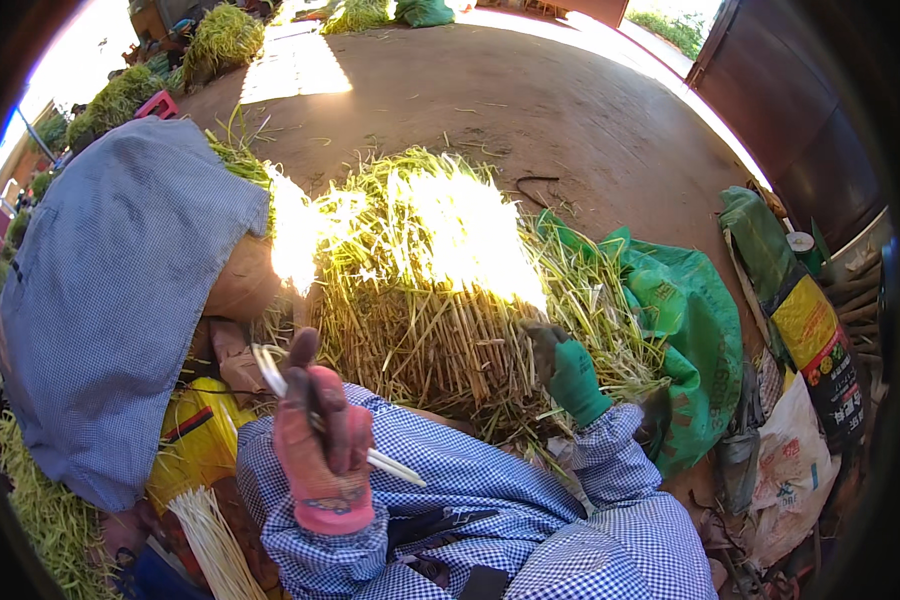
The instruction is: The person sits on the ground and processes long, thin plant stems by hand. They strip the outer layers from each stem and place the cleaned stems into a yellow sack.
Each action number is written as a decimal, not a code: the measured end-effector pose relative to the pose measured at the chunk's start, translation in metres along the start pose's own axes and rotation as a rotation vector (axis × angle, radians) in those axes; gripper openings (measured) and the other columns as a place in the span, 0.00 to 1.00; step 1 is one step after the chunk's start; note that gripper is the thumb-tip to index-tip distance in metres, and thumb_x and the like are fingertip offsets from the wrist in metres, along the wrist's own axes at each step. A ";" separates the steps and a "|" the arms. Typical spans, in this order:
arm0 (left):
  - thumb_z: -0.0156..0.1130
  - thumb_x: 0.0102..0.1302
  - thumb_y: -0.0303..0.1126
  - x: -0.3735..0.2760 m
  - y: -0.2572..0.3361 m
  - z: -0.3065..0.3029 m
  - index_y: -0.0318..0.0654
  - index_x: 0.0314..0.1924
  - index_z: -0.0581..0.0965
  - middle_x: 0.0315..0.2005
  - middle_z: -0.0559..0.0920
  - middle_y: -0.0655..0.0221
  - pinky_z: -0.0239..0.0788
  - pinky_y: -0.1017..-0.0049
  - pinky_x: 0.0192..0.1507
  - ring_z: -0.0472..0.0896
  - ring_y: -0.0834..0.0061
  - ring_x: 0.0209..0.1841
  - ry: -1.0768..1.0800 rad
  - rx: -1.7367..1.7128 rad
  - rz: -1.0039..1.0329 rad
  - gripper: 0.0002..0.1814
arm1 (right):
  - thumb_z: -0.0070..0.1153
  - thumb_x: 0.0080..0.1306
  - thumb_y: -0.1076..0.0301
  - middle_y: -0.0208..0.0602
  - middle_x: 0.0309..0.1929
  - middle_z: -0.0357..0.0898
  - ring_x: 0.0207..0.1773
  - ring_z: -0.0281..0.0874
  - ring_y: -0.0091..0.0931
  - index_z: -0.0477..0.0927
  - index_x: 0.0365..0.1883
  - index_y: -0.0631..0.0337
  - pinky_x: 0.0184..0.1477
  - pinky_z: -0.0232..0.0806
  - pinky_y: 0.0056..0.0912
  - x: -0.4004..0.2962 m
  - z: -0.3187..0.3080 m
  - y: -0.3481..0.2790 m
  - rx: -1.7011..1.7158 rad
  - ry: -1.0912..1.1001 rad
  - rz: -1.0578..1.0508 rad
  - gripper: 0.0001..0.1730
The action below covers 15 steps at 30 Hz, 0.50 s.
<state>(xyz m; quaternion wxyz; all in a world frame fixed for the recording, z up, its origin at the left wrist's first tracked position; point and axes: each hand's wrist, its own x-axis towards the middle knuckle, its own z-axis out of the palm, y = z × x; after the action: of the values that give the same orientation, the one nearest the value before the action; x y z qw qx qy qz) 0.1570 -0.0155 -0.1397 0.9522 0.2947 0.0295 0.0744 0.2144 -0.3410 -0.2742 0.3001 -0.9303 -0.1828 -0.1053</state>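
Observation:
My left hand (326, 450), in a pink and grey work glove, is raised above my checked lap and closed around a few pale, peeled stalks (394, 466) that stick out on both sides of it. My right hand (566, 367), in a green glove with dark fingers, reaches the right side of a large heap of cut green and brown plant stalks (435, 337). Its fingertips touch or lie just over the stalks; whether they grip any cannot be told. Strong sunlight washes out the middle of the heap. A bundle of pale peeled stalks (214, 544) lies at the lower left.
A large grey-blue checked cloth (120, 300) covers something close on the left. Beside it is a yellow bag (202, 435). A green woven sack (694, 345) lies right of the heap, with a white sack (791, 472) beyond. Further stalk heaps (225, 41) stand on the earthen floor.

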 end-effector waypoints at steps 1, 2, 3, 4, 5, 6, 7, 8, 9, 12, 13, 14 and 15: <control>0.44 0.80 0.40 0.000 -0.012 0.004 0.33 0.66 0.67 0.30 0.80 0.73 0.47 0.82 0.07 0.54 0.90 0.06 -0.034 0.001 -0.034 0.23 | 0.50 0.65 0.81 0.36 0.38 0.80 0.26 0.75 0.25 0.75 0.61 0.56 0.28 0.69 0.28 0.005 0.001 0.000 0.020 0.043 0.014 0.25; 0.46 0.79 0.38 -0.001 -0.024 0.007 0.31 0.65 0.68 0.29 0.81 0.69 0.48 0.84 0.07 0.55 0.91 0.06 -0.004 -0.020 -0.062 0.22 | 0.50 0.66 0.80 0.37 0.35 0.80 0.26 0.74 0.25 0.76 0.58 0.58 0.28 0.69 0.28 0.013 0.005 0.001 0.041 0.085 0.029 0.22; 0.49 0.78 0.37 -0.003 -0.035 0.008 0.29 0.63 0.69 0.28 0.83 0.65 0.49 0.85 0.07 0.56 0.91 0.06 0.050 -0.053 -0.083 0.22 | 0.51 0.67 0.78 0.37 0.33 0.80 0.26 0.74 0.25 0.77 0.56 0.59 0.28 0.69 0.28 0.023 0.012 0.003 0.060 0.128 0.041 0.19; 0.51 0.77 0.36 -0.003 -0.045 0.007 0.29 0.63 0.69 0.28 0.84 0.64 0.50 0.84 0.07 0.57 0.91 0.06 0.047 -0.083 -0.124 0.21 | 0.52 0.67 0.75 0.39 0.31 0.79 0.26 0.75 0.26 0.78 0.50 0.61 0.28 0.69 0.28 0.033 0.019 0.006 0.117 0.109 0.136 0.13; 0.52 0.76 0.35 -0.002 -0.056 0.004 0.29 0.63 0.70 0.30 0.84 0.62 0.51 0.83 0.07 0.57 0.89 0.06 0.033 -0.094 -0.152 0.21 | 0.54 0.68 0.73 0.41 0.30 0.78 0.26 0.75 0.27 0.79 0.45 0.63 0.29 0.70 0.29 0.042 0.027 0.009 0.039 0.113 0.124 0.09; 0.52 0.76 0.34 -0.001 -0.065 0.000 0.29 0.62 0.70 0.31 0.85 0.62 0.51 0.83 0.07 0.58 0.88 0.06 0.007 -0.110 -0.164 0.21 | 0.54 0.68 0.71 0.43 0.30 0.78 0.27 0.76 0.29 0.79 0.42 0.63 0.30 0.71 0.31 0.049 0.033 0.011 -0.130 0.091 0.062 0.07; 0.52 0.76 0.33 0.000 -0.074 -0.004 0.28 0.62 0.70 0.32 0.85 0.61 0.51 0.83 0.07 0.58 0.87 0.06 -0.019 -0.126 -0.175 0.21 | 0.55 0.67 0.70 0.44 0.29 0.77 0.27 0.77 0.31 0.79 0.40 0.63 0.30 0.72 0.32 0.054 0.039 0.013 -0.300 0.129 -0.052 0.06; 0.52 0.76 0.33 0.000 -0.080 -0.009 0.28 0.62 0.70 0.34 0.85 0.58 0.52 0.81 0.07 0.60 0.86 0.06 -0.053 -0.164 -0.199 0.20 | 0.54 0.66 0.72 0.46 0.29 0.77 0.30 0.78 0.38 0.77 0.34 0.62 0.33 0.72 0.39 0.063 0.050 0.012 -0.178 -0.032 0.213 0.03; 0.51 0.76 0.32 -0.001 -0.085 -0.013 0.28 0.62 0.70 0.35 0.85 0.56 0.54 0.80 0.07 0.62 0.85 0.06 -0.050 -0.142 -0.201 0.20 | 0.54 0.66 0.72 0.46 0.29 0.77 0.30 0.77 0.39 0.76 0.33 0.61 0.33 0.72 0.40 0.065 0.055 0.011 -0.243 -0.038 0.227 0.03; 0.50 0.76 0.31 -0.004 -0.091 -0.024 0.27 0.62 0.69 0.34 0.85 0.53 0.55 0.80 0.07 0.63 0.84 0.06 0.012 -0.129 -0.201 0.20 | 0.57 0.66 0.72 0.40 0.27 0.74 0.28 0.75 0.33 0.75 0.31 0.60 0.32 0.69 0.38 0.065 0.060 0.006 -0.353 -0.030 0.221 0.05; 0.50 0.76 0.30 -0.005 -0.090 -0.027 0.27 0.62 0.69 0.35 0.84 0.52 0.56 0.80 0.07 0.64 0.83 0.06 0.039 -0.093 -0.187 0.20 | 0.58 0.66 0.71 0.37 0.26 0.73 0.28 0.73 0.30 0.75 0.31 0.61 0.31 0.68 0.35 0.062 0.057 0.003 -0.095 0.063 0.166 0.06; 0.50 0.76 0.30 -0.006 -0.089 -0.030 0.26 0.63 0.69 0.35 0.84 0.51 0.56 0.80 0.07 0.64 0.83 0.06 0.074 -0.085 -0.174 0.20 | 0.60 0.66 0.71 0.35 0.26 0.73 0.28 0.72 0.27 0.75 0.31 0.61 0.31 0.67 0.33 0.057 0.052 0.000 0.143 0.122 0.131 0.06; 0.50 0.76 0.29 -0.006 -0.089 -0.032 0.26 0.63 0.69 0.35 0.84 0.51 0.56 0.80 0.07 0.64 0.83 0.06 0.071 -0.048 -0.166 0.20 | 0.61 0.66 0.70 0.32 0.26 0.72 0.27 0.70 0.24 0.75 0.31 0.61 0.31 0.66 0.30 0.053 0.047 -0.005 0.371 0.188 0.095 0.07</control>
<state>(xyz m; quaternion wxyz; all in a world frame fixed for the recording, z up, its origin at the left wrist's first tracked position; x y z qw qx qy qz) 0.1589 -0.0713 -0.2160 0.9603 0.2653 0.0857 0.0062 0.2648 -0.2944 -0.2929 0.4868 -0.8527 -0.1262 -0.1416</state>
